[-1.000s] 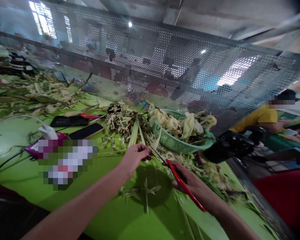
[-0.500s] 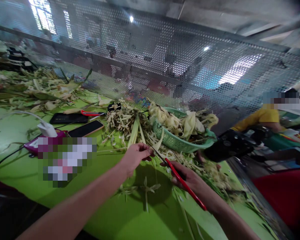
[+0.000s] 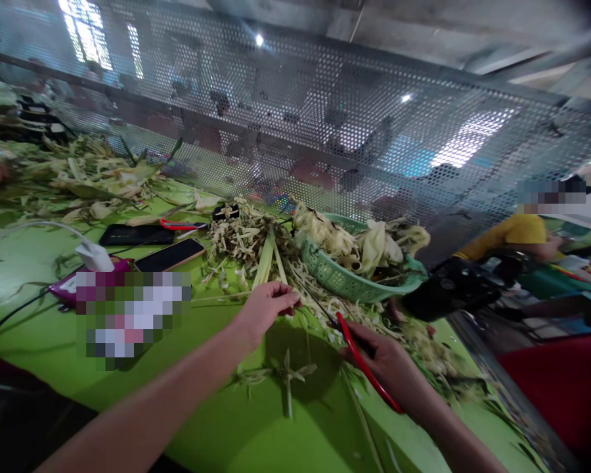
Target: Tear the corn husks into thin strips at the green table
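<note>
My left hand (image 3: 270, 303) is closed in a pinch above the green table, apparently on a thin pale corn husk strip (image 3: 307, 332) that hangs under the fingertips; most of it is hidden. Red-handled scissors (image 3: 357, 351) are in my right hand (image 3: 377, 361), with the fingers wrapped round the handles. Their dark blades point up and left, toward my left hand. Below both hands, a small cross-shaped piece of husk (image 3: 289, 376) lies on the table. Just beyond my left hand rests a heap of husk scraps (image 3: 241, 240) with longer green strips (image 3: 266, 256).
Behind my right hand stands a green plastic basket (image 3: 345, 279) of husks. Two phones (image 3: 170, 255), a purple power strip (image 3: 89, 284) and another red-handled tool (image 3: 177, 225) lie left. A perforated metal screen (image 3: 295, 125) borders the table. A person in a yellow sleeve (image 3: 519, 230) sits right.
The scissors and my right hand have moved slightly right and down, away from my left hand. A pale pointed husk piece near my left fingertips no longer shows there. My left hand barely moved.
</note>
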Tool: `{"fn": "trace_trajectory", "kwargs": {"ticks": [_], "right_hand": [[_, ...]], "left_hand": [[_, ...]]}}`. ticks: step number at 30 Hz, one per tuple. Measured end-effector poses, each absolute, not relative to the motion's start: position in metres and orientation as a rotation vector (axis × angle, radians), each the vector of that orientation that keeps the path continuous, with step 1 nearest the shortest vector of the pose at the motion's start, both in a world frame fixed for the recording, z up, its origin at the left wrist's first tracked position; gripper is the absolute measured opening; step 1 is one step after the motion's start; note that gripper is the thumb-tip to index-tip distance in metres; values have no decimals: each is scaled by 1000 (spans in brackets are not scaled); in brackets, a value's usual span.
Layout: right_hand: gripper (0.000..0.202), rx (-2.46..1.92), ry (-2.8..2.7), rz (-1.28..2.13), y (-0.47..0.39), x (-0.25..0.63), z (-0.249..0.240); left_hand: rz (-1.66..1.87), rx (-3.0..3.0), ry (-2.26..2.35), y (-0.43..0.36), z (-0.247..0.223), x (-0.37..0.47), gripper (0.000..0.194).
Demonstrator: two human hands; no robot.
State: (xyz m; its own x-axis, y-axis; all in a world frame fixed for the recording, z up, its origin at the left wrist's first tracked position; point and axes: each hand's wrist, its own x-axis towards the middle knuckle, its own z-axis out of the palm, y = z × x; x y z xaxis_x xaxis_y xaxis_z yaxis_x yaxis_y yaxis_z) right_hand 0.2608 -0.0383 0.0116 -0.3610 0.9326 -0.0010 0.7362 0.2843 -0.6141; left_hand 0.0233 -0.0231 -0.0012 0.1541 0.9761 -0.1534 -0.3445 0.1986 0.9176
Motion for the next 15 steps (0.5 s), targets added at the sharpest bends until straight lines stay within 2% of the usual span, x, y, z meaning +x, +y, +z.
{"fn": "trace_trajectory", "kwargs": {"ticks": [5, 10, 15], "right_hand": [[51, -1740, -2382, 371, -35, 293, 9], [32, -1676, -2379, 177, -41, 272, 32], [25, -1291, -2180, 380, -34, 206, 45]], "left_hand": [[1199, 888, 901, -22, -3, 22, 23], [1221, 942, 933, -25, -1, 24, 23], [1224, 1110, 980, -29, 0, 26, 22]]}}
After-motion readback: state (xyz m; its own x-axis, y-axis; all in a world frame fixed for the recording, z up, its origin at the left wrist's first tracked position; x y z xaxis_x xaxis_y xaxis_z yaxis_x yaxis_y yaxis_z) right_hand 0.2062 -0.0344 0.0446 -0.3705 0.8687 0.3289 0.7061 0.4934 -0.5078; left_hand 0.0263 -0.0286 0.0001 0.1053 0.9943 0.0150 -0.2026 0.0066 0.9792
